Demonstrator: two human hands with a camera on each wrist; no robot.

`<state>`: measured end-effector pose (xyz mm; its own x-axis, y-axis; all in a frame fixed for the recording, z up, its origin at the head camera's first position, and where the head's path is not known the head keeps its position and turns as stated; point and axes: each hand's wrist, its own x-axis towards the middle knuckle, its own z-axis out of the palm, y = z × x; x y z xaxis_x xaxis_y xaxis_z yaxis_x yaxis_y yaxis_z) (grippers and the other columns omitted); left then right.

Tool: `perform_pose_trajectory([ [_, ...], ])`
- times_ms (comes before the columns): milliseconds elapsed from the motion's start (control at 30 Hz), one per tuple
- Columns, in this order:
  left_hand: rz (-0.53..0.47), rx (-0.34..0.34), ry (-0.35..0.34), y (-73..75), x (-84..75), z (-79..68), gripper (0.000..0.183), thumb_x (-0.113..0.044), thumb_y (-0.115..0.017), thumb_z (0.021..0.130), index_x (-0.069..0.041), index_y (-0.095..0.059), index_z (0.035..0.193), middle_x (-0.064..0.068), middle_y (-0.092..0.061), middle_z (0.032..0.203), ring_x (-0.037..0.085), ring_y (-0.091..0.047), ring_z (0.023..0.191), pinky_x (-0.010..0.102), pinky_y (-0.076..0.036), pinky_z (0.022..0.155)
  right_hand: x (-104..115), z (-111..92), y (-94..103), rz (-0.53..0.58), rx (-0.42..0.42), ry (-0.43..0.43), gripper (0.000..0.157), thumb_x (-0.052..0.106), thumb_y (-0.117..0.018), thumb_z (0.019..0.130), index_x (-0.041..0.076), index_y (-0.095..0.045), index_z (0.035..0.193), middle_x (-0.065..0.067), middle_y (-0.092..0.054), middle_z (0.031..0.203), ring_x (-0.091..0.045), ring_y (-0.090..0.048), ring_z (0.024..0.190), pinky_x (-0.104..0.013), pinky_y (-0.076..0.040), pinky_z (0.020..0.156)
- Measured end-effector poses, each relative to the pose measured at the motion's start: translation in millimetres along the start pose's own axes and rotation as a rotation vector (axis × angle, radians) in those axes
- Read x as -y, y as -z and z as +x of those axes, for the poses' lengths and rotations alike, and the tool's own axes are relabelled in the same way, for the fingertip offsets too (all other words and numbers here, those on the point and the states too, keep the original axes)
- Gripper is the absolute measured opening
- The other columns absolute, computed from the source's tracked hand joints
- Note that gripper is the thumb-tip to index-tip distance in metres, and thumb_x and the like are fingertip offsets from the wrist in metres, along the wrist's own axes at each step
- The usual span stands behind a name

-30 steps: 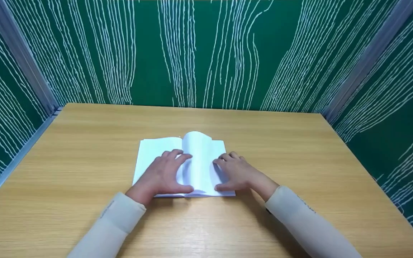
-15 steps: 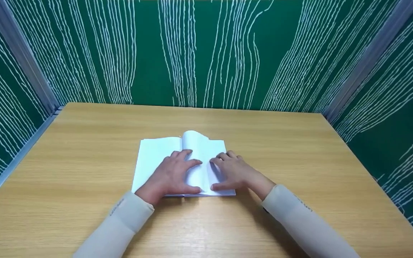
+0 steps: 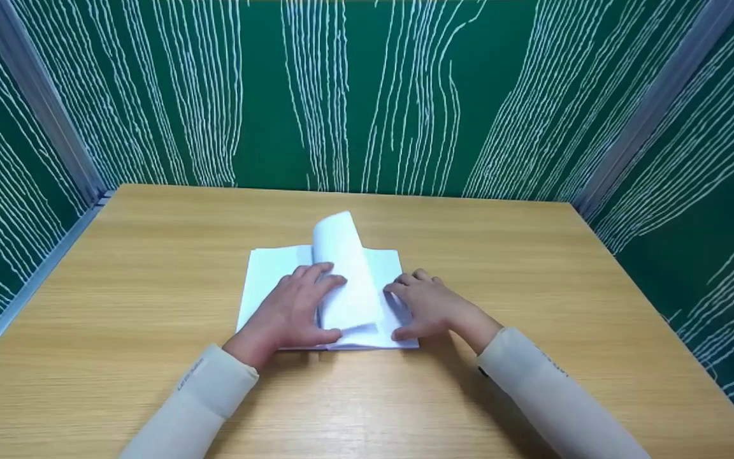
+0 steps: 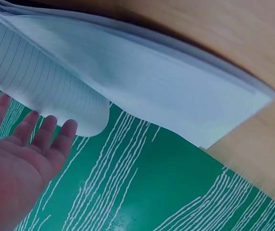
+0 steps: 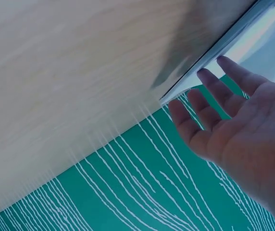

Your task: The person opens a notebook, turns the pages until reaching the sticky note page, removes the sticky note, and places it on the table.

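An open notebook [image 3: 264, 268] with white pages lies on the wooden table. One loose page [image 3: 346, 280] stands curled up from its middle, leaning right, with the far corner raised highest. My left hand [image 3: 287, 309] hovers over the left half, fingers spread and slightly bent, thumb near the foot of the raised page. In the left wrist view, ruled lines show on the curled page [image 4: 65, 94] close to the fingertips [image 4: 69, 126]; contact cannot be told. At the right edge my right hand [image 3: 429, 307] has its fingers apart; in the right wrist view nothing sits between them.
The wooden table [image 3: 150, 255] stretches around the notebook on every side. Green panels [image 3: 399, 95] with white wavy lines stand behind it and at both sides, joined by metal posts [image 3: 654, 102] at the corners.
The curled page has risen higher and its far corner now points up. My left hand moved right, then back left; my right hand shifted slightly left, then right.
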<state>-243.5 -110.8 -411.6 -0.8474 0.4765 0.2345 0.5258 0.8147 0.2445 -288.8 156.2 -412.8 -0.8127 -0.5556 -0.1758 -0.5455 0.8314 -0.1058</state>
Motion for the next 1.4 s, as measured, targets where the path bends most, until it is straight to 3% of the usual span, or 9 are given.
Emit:
perform_pose_trajectory([
  [400,0.048,-0.007,-0.011,10.4,7.6,-5.7,0.082,-0.053,-0.076,0.065,-0.029,-0.048,0.139,0.002,-0.041,0.151,0.024,-0.039,0.137,0.049,-0.038,0.106,-7,-11,4.8,0.006,0.024,0.017,0.081,0.047,-0.078,0.073,0.017,-0.047,0.141,-0.010,-0.044,0.146,-0.033,-0.038,0.130,-0.062,-0.033,0.106],
  [733,0.054,0.067,0.085,12.1,22.2,-18.2,0.088,-0.054,-0.076,0.064,-0.026,-0.046,0.142,0.009,-0.038,0.152,0.031,-0.036,0.137,0.055,-0.036,0.107,-8,-10,3.0,0.017,0.023,0.004,0.081,0.048,-0.078,0.072,0.020,-0.047,0.141,-0.008,-0.045,0.147,-0.030,-0.038,0.130,-0.059,-0.033,0.108],
  [1100,0.013,0.196,0.154,13.7,31.7,-33.8,0.078,-0.046,-0.076,0.070,-0.019,-0.049,0.138,0.010,-0.048,0.142,0.031,-0.040,0.129,0.054,-0.035,0.107,-10,-11,0.0,0.038,0.016,0.013,0.081,0.046,-0.079,0.072,0.018,-0.047,0.141,-0.010,-0.044,0.147,-0.031,-0.037,0.131,-0.060,-0.033,0.107],
  [1400,0.035,0.230,0.179,17.2,35.9,-36.7,0.064,-0.043,-0.079,0.068,-0.019,-0.061,0.124,0.004,-0.059,0.121,0.025,-0.046,0.108,0.046,-0.041,0.094,-10,-10,0.6,0.035,0.022,-0.018,0.081,0.047,-0.079,0.072,0.022,-0.046,0.142,-0.007,-0.042,0.149,-0.029,-0.037,0.131,-0.057,-0.032,0.109],
])
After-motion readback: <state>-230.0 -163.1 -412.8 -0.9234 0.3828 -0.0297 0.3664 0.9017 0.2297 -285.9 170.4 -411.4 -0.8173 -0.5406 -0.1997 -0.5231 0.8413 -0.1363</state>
